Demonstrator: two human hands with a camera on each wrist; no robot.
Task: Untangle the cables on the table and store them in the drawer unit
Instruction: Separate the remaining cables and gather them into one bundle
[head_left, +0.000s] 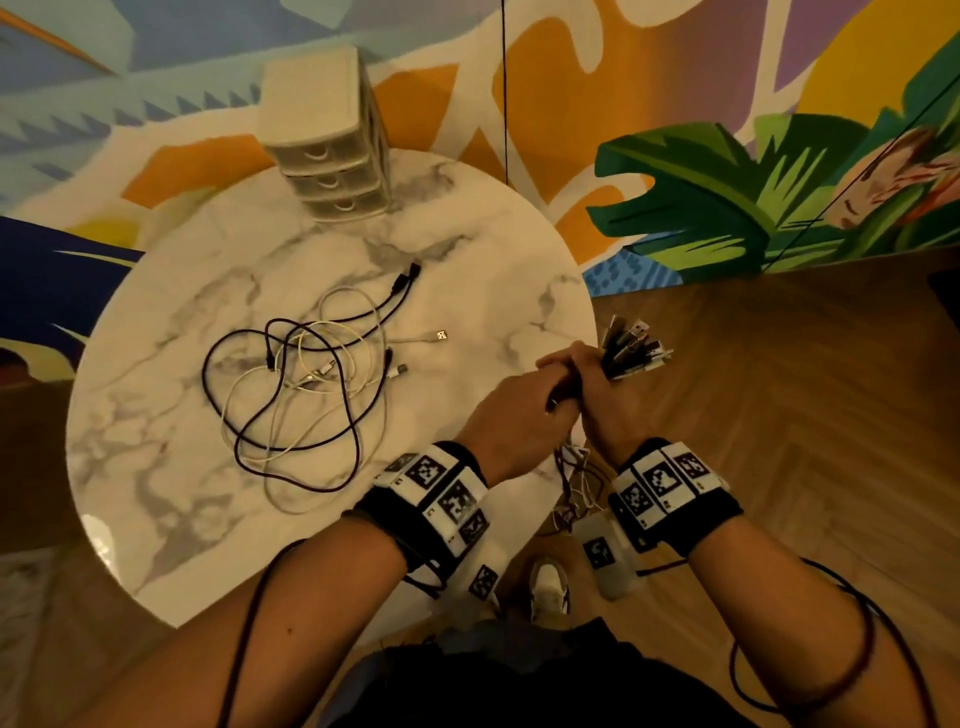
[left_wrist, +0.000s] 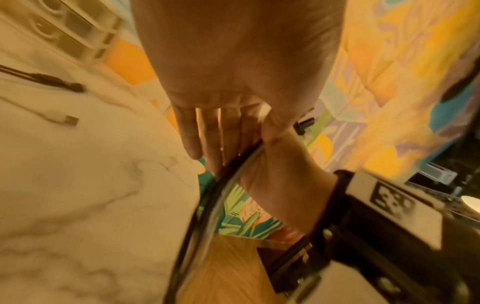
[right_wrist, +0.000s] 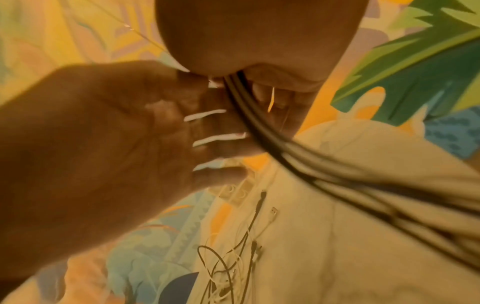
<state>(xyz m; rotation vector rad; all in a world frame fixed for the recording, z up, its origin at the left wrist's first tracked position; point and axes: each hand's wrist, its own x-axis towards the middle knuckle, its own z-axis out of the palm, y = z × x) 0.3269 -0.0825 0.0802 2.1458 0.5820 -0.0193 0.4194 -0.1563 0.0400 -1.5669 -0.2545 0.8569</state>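
Note:
A tangle of black and white cables lies in the middle of the round marble table; one white USB plug sticks out to its right. The beige three-drawer unit stands at the table's far edge, drawers closed. Past the table's right edge my right hand grips a bundle of cables, plugs fanning out above the fist and loose ends hanging below. My left hand lies against that bundle with straight fingers. The gripped cables run out of the right fist.
A painted mural wall rises behind the table, and wooden flooring lies to the right. A thin black cord hangs down behind the table. My white shoe shows below the hands. The drawer unit sits far from both hands.

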